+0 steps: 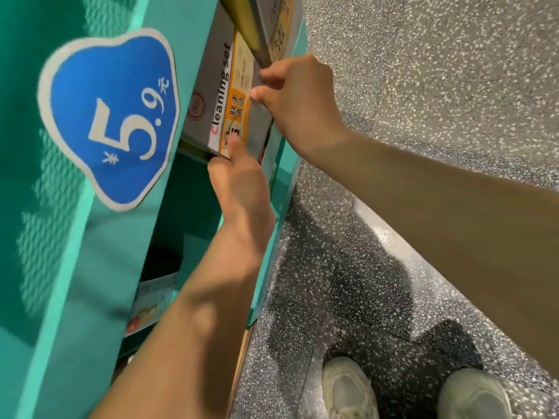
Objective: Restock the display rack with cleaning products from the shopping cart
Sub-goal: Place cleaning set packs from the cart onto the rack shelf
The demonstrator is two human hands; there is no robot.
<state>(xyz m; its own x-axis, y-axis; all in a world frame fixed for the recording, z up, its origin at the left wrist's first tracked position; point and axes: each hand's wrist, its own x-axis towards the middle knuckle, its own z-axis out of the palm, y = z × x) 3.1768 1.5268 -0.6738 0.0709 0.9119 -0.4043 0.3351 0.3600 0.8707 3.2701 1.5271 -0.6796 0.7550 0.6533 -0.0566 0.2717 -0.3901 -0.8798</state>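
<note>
Both hands are on one cleaning set pack (225, 95), seating it in the teal display rack (99, 267): the right hand (298, 98) pinches its upper edge, while the left hand (239, 179) holds the lower corner, thumb pressed flat on the label. The step looks like placement; next it probably needs a push inward before letting go. Left of the grip hangs a blue price tag (112, 116); below and right lie speckled floor (438, 86) and pale shoes (348, 388).

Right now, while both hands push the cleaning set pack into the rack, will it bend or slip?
The cleaning set pack looks like a flat printed card, so it probably stays fairly stiff. Its glossy face may slide under the left hand. The right hand pinches its edge, which suggests it is light.
</note>
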